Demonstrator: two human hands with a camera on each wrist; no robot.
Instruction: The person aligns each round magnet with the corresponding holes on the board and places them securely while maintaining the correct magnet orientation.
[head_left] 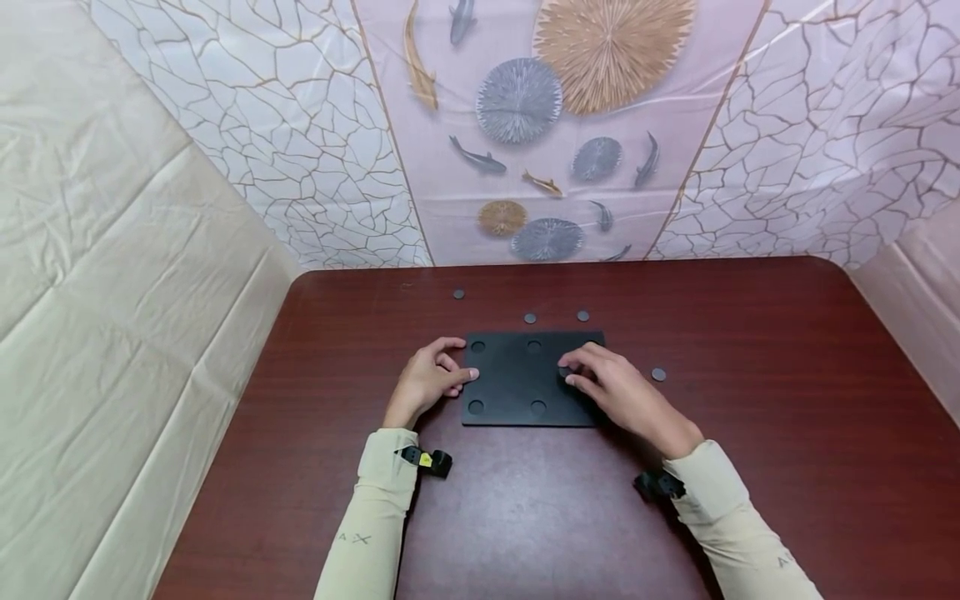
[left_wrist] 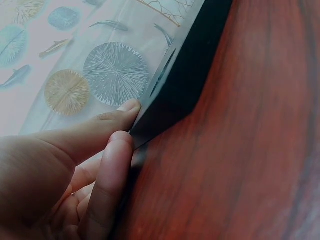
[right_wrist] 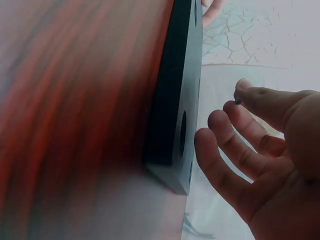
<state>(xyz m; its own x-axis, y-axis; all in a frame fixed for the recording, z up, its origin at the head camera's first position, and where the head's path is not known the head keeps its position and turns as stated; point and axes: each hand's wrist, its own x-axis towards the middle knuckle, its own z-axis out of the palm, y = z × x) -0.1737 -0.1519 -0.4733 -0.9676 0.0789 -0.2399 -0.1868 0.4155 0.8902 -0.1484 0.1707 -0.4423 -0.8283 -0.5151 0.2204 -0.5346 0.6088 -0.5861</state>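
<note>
A flat black board [head_left: 513, 379] with several round recesses lies on the table. My left hand [head_left: 429, 379] holds the board by its left edge, the thumb on the top face and a finger along the side. In the left wrist view, thumb and finger [left_wrist: 111, 172] meet at the board's corner. Over the board's right half, my right hand [head_left: 611, 390] pinches a small dark disc [head_left: 565, 372] between thumb and fingertips. The right wrist view shows that disc [right_wrist: 238, 100] edge-on, held above the board's surface; the other fingers are spread.
Beyond the board lie three loose grey discs: one at the far left [head_left: 459, 294], a middle disc [head_left: 530, 318] and a right disc [head_left: 582, 316]. Another disc [head_left: 658, 375] is right of my right hand. A patterned cloth [head_left: 517, 183] hangs behind the red-brown table [head_left: 525, 517].
</note>
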